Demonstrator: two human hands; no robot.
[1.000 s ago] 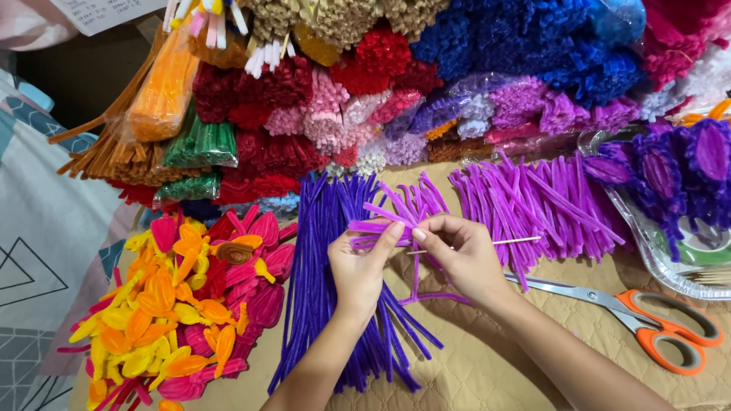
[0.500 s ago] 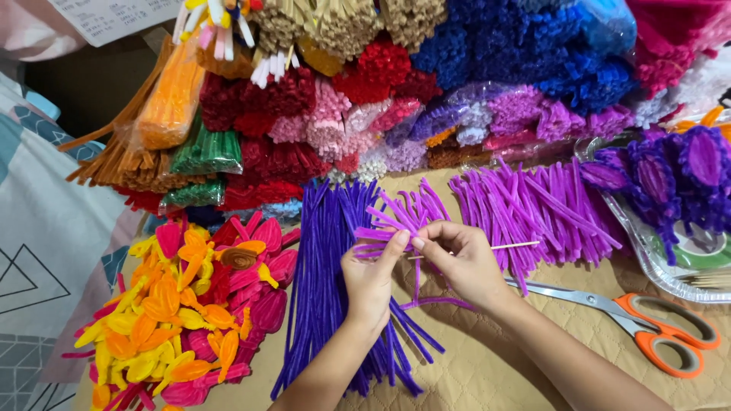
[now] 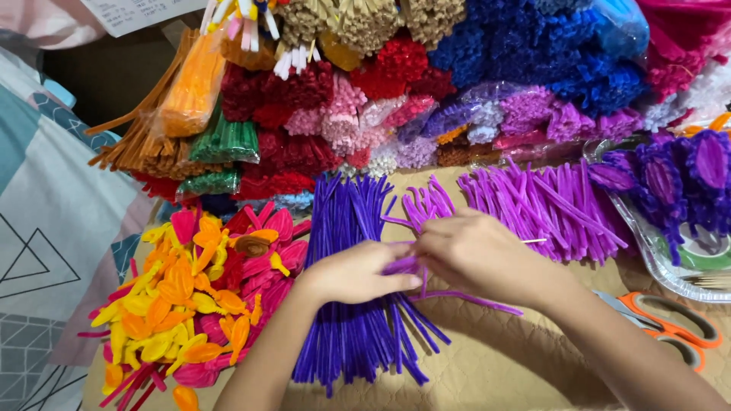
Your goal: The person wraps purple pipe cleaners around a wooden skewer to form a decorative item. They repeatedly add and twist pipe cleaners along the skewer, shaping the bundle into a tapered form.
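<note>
While both hands met over the table, the left hand (image 3: 356, 272) and right hand (image 3: 476, 255) had fingers closed on a small bunch of light purple pipe cleaners (image 3: 417, 221), which fanned upward from the pinch. Dark purple pipe cleaners (image 3: 350, 304) lay beneath the wrists on the tan quilted mat (image 3: 495, 365). Orange-handled scissors (image 3: 670, 323) lay right; pink-and-yellow petals (image 3: 198, 289) crowded left. Bare mat lay nearest the person.
</note>
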